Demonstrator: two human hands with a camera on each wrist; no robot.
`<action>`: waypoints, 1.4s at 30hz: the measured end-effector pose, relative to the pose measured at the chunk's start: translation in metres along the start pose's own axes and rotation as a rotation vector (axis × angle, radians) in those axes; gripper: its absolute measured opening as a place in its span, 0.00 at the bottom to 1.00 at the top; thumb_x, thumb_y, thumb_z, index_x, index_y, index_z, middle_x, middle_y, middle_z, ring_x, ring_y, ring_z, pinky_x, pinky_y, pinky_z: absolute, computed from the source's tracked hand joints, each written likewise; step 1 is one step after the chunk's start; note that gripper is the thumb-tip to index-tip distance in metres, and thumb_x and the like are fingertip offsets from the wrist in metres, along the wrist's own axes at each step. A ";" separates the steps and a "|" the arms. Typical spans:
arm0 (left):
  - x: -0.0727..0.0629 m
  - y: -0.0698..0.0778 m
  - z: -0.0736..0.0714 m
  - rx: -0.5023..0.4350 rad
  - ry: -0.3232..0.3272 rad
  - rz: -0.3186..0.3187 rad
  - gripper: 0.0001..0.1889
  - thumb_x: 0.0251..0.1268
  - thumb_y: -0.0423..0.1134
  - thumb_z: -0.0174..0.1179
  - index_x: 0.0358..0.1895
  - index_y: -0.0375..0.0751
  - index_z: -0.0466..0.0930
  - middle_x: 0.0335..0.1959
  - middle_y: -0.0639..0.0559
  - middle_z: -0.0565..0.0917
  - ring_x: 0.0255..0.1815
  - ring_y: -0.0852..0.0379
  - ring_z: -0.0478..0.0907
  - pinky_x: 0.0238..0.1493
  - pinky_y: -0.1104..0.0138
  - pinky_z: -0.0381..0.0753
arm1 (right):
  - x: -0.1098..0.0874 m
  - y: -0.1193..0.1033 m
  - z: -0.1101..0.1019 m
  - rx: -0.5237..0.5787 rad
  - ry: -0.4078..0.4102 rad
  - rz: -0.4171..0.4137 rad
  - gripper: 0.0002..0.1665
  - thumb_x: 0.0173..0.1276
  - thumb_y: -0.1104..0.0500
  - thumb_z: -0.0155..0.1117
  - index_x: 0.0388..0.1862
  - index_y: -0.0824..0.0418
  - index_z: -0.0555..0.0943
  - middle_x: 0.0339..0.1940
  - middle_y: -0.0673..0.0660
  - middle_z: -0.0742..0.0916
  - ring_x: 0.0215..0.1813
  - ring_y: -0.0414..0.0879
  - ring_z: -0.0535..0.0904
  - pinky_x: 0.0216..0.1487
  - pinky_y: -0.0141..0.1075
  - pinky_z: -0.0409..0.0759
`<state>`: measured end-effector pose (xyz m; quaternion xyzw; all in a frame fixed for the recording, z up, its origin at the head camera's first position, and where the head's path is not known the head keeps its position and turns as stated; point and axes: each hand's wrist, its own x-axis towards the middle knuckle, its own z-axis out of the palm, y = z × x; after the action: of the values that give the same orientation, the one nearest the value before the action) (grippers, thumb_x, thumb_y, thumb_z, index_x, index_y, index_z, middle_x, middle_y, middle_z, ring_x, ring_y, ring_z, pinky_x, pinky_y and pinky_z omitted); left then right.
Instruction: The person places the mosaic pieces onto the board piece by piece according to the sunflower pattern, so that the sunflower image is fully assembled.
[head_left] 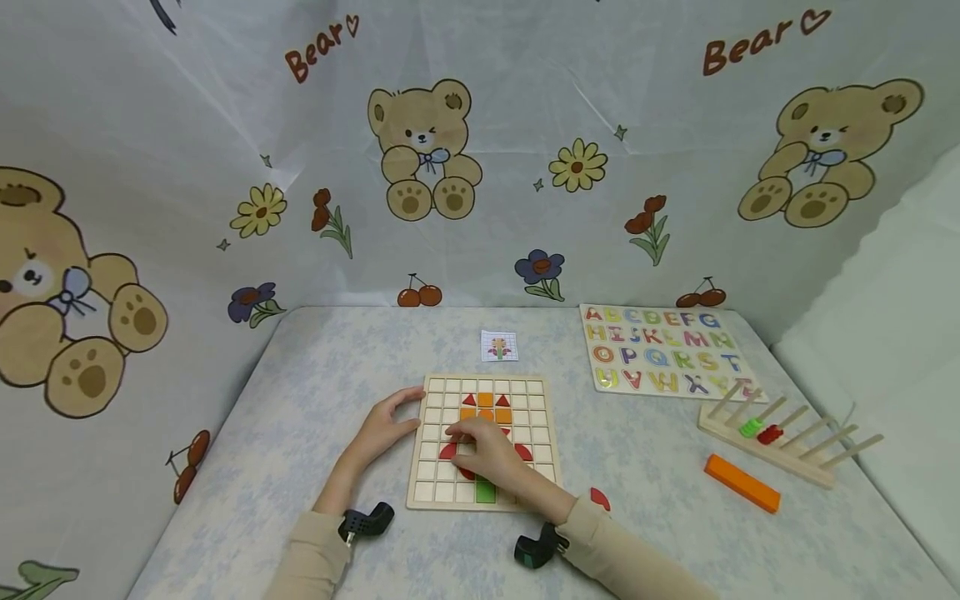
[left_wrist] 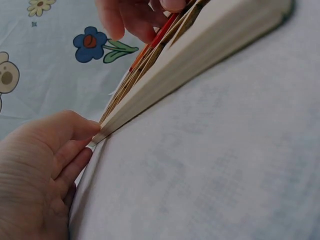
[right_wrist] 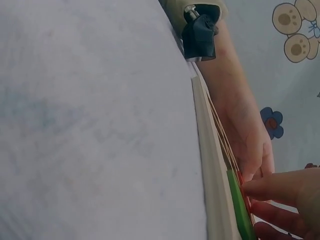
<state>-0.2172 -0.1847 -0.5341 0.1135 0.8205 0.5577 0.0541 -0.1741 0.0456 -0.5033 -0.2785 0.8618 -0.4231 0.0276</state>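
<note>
A wooden grid board (head_left: 435, 492) lies on the table with flat colored pieces set in its squares. My left hand (head_left: 380, 431) is at the board's left side, its fingertips touching the edge. Above the middle of the board is my right hand (head_left: 487, 454), thumb and index finger apart, with fingertips down at the red pieces. Beside its thumb shows a red rounded piece (head_left: 447, 451); another red rounded piece (head_left: 523, 452) is right of the hand. Orange squares (head_left: 486, 400) and red triangles (head_left: 502, 401) fill upper squares. A green piece (head_left: 486, 490) sits near the bottom. The hand hides some central squares.
A small pattern card (head_left: 499, 346) lies behind the board. At the back right is an alphabet board (head_left: 660, 358), with a pegged wooden rack (head_left: 765, 446) and an orange bar (head_left: 742, 483) in front. A loose red piece (head_left: 600, 498) lies beside the right sleeve.
</note>
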 end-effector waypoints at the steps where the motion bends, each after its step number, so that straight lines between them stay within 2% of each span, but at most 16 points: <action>1: 0.000 0.000 0.000 -0.002 0.000 0.002 0.27 0.63 0.35 0.62 0.66 0.45 0.70 0.64 0.48 0.75 0.74 0.47 0.61 0.75 0.46 0.54 | -0.001 0.000 -0.001 0.003 -0.001 -0.004 0.18 0.58 0.65 0.70 0.48 0.63 0.83 0.42 0.55 0.86 0.42 0.46 0.78 0.45 0.31 0.79; 9: -0.001 0.001 0.000 -0.016 -0.009 -0.004 0.27 0.63 0.36 0.62 0.67 0.45 0.69 0.65 0.47 0.74 0.74 0.47 0.60 0.75 0.47 0.54 | -0.018 -0.002 -0.022 0.050 0.033 0.004 0.17 0.62 0.66 0.66 0.50 0.66 0.81 0.44 0.59 0.86 0.45 0.51 0.81 0.48 0.39 0.83; 19: -0.001 -0.001 0.000 -0.012 -0.010 -0.004 0.27 0.63 0.37 0.62 0.67 0.46 0.69 0.66 0.47 0.73 0.74 0.47 0.59 0.75 0.46 0.53 | -0.059 0.021 -0.062 0.016 0.161 0.039 0.16 0.59 0.70 0.67 0.48 0.69 0.81 0.40 0.61 0.86 0.40 0.52 0.81 0.42 0.37 0.84; 26: -0.002 0.000 0.000 0.009 -0.006 0.010 0.27 0.63 0.38 0.62 0.67 0.47 0.69 0.66 0.47 0.73 0.74 0.46 0.59 0.75 0.44 0.53 | -0.095 0.035 -0.083 -0.056 0.240 0.147 0.18 0.56 0.68 0.69 0.47 0.65 0.82 0.38 0.55 0.87 0.39 0.48 0.79 0.42 0.37 0.80; 32: -0.002 0.001 -0.001 -0.004 -0.007 -0.009 0.27 0.63 0.37 0.62 0.66 0.47 0.70 0.66 0.47 0.73 0.75 0.47 0.58 0.75 0.45 0.53 | -0.122 0.046 -0.093 -0.095 0.236 0.266 0.22 0.53 0.67 0.72 0.49 0.62 0.82 0.41 0.51 0.86 0.43 0.46 0.80 0.46 0.36 0.81; 37: -0.002 0.001 -0.001 -0.005 -0.004 -0.012 0.27 0.63 0.37 0.62 0.66 0.46 0.70 0.66 0.47 0.73 0.75 0.46 0.58 0.75 0.45 0.53 | -0.139 0.051 -0.099 -0.112 0.218 0.293 0.26 0.49 0.65 0.76 0.49 0.62 0.81 0.44 0.51 0.86 0.48 0.48 0.82 0.51 0.37 0.82; 42: -0.003 0.003 -0.001 -0.011 -0.003 -0.016 0.27 0.63 0.37 0.62 0.66 0.46 0.70 0.66 0.47 0.73 0.75 0.47 0.59 0.75 0.46 0.52 | -0.152 0.052 -0.104 -0.092 0.184 0.303 0.29 0.47 0.63 0.78 0.50 0.61 0.81 0.44 0.50 0.86 0.44 0.40 0.79 0.49 0.31 0.81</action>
<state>-0.2138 -0.1857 -0.5311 0.1075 0.8183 0.5615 0.0602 -0.0989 0.2219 -0.5038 -0.1067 0.9111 -0.3982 -0.0008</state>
